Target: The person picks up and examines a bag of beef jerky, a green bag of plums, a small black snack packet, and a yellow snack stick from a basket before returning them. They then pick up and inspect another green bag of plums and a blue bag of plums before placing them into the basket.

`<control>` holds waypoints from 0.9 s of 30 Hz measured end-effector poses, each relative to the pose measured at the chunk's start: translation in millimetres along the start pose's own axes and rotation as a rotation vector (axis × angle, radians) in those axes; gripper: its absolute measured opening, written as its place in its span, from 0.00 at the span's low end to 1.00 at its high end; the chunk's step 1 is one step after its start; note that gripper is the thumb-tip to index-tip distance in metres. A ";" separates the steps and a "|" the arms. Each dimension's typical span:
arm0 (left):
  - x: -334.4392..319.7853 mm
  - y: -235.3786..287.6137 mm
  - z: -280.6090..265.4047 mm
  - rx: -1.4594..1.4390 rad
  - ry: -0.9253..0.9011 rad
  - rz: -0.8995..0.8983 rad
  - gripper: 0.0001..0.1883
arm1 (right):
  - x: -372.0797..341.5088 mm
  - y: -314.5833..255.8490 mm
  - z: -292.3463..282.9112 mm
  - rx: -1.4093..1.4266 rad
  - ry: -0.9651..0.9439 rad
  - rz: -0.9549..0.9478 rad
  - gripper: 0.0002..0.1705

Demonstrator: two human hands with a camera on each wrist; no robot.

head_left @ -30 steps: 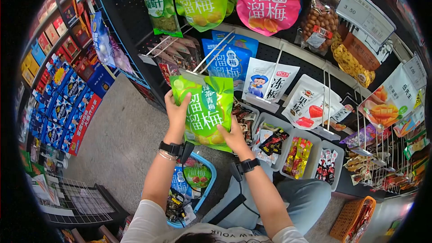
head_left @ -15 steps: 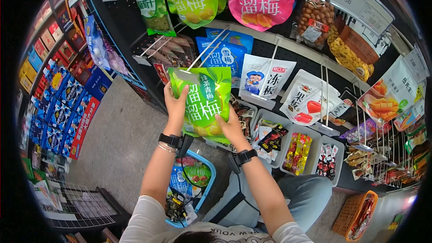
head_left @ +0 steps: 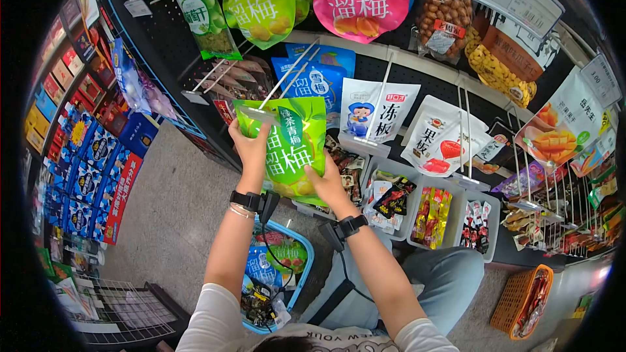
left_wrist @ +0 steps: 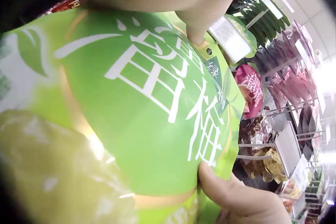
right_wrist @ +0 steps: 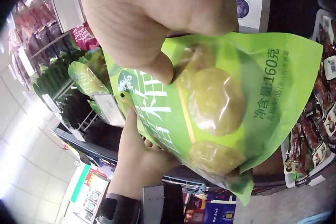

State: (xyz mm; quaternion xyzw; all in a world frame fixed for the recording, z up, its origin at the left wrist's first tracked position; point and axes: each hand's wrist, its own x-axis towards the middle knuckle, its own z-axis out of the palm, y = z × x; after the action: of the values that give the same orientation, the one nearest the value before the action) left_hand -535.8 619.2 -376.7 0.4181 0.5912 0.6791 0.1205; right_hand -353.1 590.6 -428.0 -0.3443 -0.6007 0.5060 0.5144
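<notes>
Both hands hold a green bag of plums [head_left: 297, 156] upright, its printed front toward me. My left hand [head_left: 251, 150] grips the upper left edge, thumb on the front. Lower down, my right hand [head_left: 331, 186] pinches the right edge with its thumb on the front; the fingers behind the bag are hidden. A hook's clear label plate [head_left: 258, 115] overlaps the bag's top left in the head view, and its white rod runs back to the rack. The right wrist view shows the plum pictures on the bag's lower part [right_wrist: 215, 98].
Blue bags [head_left: 316, 81], a white pouch [head_left: 378, 111] and other snacks hang around the hook. Grey bins [head_left: 433, 218] of small packets stand below at right. A blue basket [head_left: 306, 248] with bags sits on the floor; an orange basket [head_left: 521, 303] stands at lower right.
The bag has risen slightly against the hook's label plate, which now lies across its upper front rather than at its top edge. Both hands keep their hold, and the head view has shifted a little.
</notes>
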 end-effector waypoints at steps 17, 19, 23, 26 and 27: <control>17.4 -27.6 19.6 0.224 0.030 0.147 0.43 | 13.5 20.9 4.6 -0.040 0.059 -0.040 0.32; 20.1 -20.1 20.8 0.168 -0.097 0.166 0.42 | 18.2 18.0 2.2 -0.052 0.076 -0.035 0.32; 30.1 -6.1 32.6 0.042 -0.270 0.188 0.42 | 26.9 3.1 0.6 -0.184 0.141 0.041 0.33; 38.1 -25.8 47.3 0.027 -0.139 0.278 0.43 | 37.5 3.1 -1.0 -0.226 0.160 0.026 0.29; 39.6 -26.4 51.0 0.019 -0.117 0.299 0.43 | 42.3 6.7 -2.3 -0.249 0.155 0.033 0.28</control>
State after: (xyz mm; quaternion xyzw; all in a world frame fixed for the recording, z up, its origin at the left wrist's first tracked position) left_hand -532.9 688.3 -386.2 0.5411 0.5208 0.6585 0.0484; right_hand -361.4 632.3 -423.1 -0.4532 -0.6119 0.4077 0.5041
